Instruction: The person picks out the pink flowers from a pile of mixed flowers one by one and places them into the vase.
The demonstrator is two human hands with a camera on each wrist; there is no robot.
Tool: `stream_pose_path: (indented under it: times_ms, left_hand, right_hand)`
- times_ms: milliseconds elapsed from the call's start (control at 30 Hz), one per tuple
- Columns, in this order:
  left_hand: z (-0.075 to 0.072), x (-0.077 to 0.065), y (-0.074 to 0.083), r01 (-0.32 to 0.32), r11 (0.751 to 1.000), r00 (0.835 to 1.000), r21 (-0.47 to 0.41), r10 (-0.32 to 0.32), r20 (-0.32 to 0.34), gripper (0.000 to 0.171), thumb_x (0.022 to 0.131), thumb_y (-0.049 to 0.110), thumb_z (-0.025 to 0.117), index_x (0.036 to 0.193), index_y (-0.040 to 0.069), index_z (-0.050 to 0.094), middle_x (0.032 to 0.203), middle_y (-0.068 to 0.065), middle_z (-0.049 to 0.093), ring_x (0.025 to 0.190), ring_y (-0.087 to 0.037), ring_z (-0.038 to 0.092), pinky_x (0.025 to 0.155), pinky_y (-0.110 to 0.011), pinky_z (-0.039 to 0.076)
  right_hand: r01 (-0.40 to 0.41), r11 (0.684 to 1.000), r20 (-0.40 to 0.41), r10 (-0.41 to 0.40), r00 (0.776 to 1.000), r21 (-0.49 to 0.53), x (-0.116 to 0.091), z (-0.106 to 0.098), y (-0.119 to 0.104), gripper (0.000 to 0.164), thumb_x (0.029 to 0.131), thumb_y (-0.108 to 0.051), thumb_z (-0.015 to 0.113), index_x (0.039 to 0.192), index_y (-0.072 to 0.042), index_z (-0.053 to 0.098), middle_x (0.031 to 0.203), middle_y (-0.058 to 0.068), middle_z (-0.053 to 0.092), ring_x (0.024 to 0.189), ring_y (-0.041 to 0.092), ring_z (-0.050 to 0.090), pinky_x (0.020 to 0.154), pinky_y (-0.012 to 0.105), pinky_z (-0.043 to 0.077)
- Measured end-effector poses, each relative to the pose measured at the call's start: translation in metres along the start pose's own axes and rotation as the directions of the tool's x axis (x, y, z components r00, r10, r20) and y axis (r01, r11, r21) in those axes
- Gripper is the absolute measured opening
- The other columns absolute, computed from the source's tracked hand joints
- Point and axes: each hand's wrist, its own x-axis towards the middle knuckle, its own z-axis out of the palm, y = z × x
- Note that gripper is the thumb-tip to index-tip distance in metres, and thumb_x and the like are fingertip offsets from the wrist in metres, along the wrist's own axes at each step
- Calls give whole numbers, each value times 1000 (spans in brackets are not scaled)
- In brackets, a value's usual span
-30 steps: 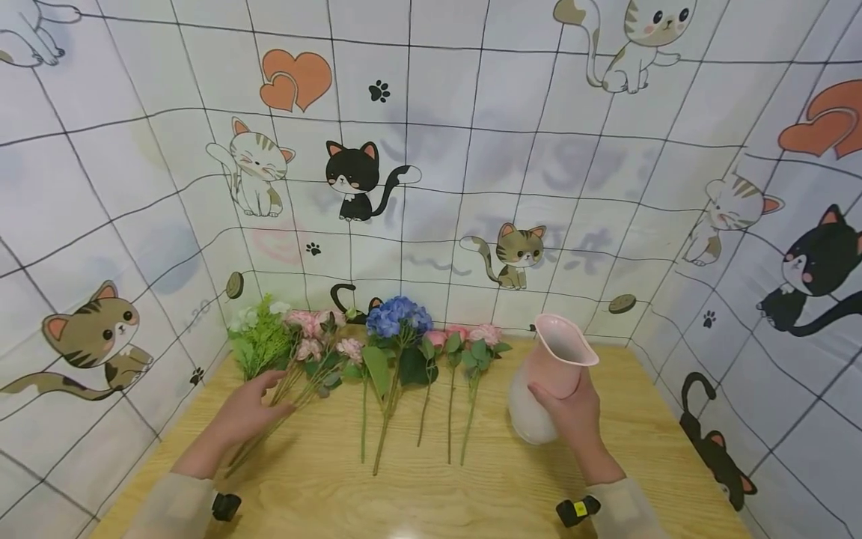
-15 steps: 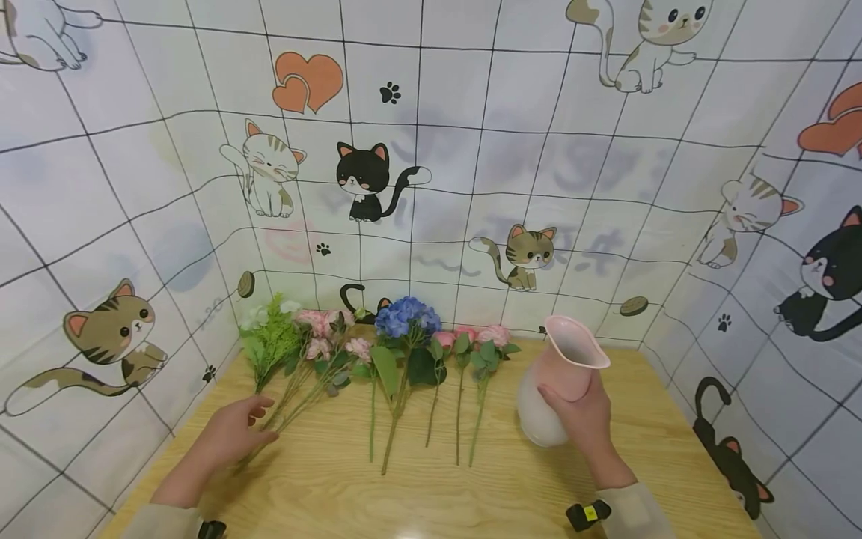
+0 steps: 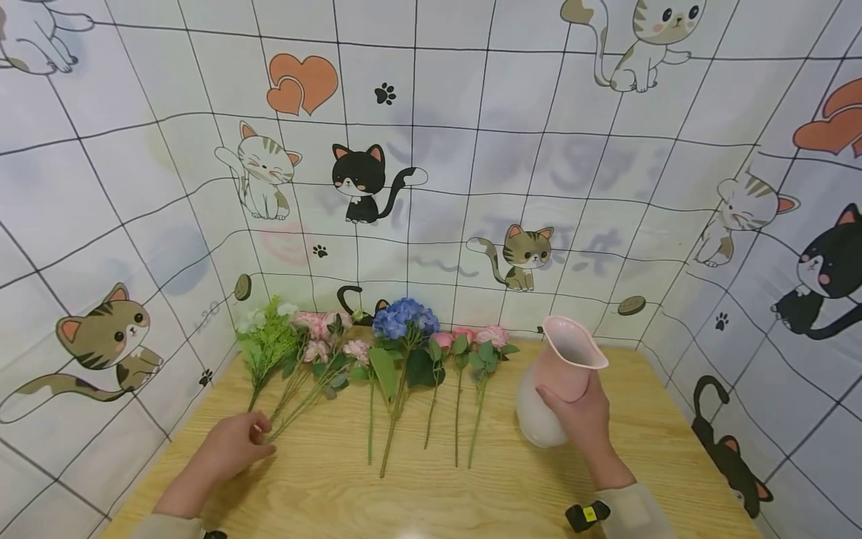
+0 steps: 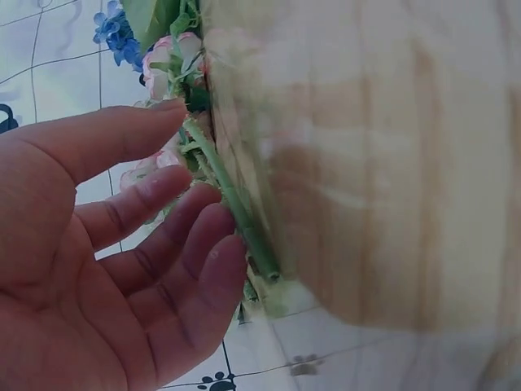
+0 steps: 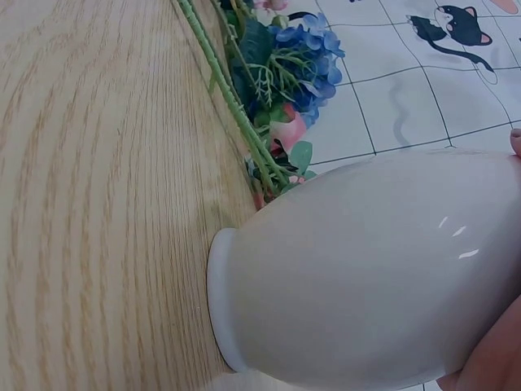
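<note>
On the right, my right hand (image 3: 581,421) grips a pink-and-white vase (image 3: 568,378) round its neck; the vase stands upright with its wide mouth up. In the right wrist view, the white body of the vase (image 5: 374,269) fills the lower right, its base at the wood surface. My left hand (image 3: 232,447) is at the lower stems of the pink flowers (image 3: 319,337) on the left. The left wrist view shows its fingers loosely bent, with a green stem (image 4: 244,220) running just past the fingertips.
Left of the pink flowers lies a green-and-white spray (image 3: 269,344). A blue hydrangea (image 3: 406,320) and several pink-headed stems (image 3: 490,340) lie in a row along the wooden table (image 3: 471,501). Cat-print cloth (image 3: 444,180) walls the back and both sides.
My left hand has drawn back toward the near side, down along the pink flowers' stems, and its fingers have come closer together. My right hand keeps its grip on the vase.
</note>
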Motion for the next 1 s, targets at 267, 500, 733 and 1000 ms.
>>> stream_pose_path:
  times_ms: [267,500,733,1000]
  left_hand:
    - [5,1,-4,5,999,1000,46,-5,11,29,83,22,89,101,9,70,90,1,71,84,-16,65,71,-38,54]
    - [4,-1,-3,-25,997,1000,78,24,15,24,83,16,89,92,11,67,85,2,66,79,-15,59,71,-37,50]
    - [5,-1,-8,-36,994,999,102,34,18,22,80,4,84,91,10,66,84,1,65,78,-16,58,70,-38,50]
    - [5,-4,-5,-38,986,999,164,36,14,18,81,3,83,88,9,68,82,1,66,78,-17,59,70,-39,51]
  right_hand:
    - [-6,1000,0,6,1000,-8,0,1,1,91,82,-22,92,157,-12,41,143,14,63,115,7,54,99,33,46]
    - [3,1000,4,-3,1000,0,1,1,2,92,83,-21,92,158,-13,39,144,14,62,118,13,55,102,41,46]
    - [-1,1000,5,1,1000,-1,0,1,1,93,83,-20,92,159,-13,39,145,14,61,117,8,54,102,39,45]
    - [-8,1000,11,8,1000,5,0,0,-1,92,83,-20,92,158,-12,39,144,14,61,117,10,54,101,34,45]
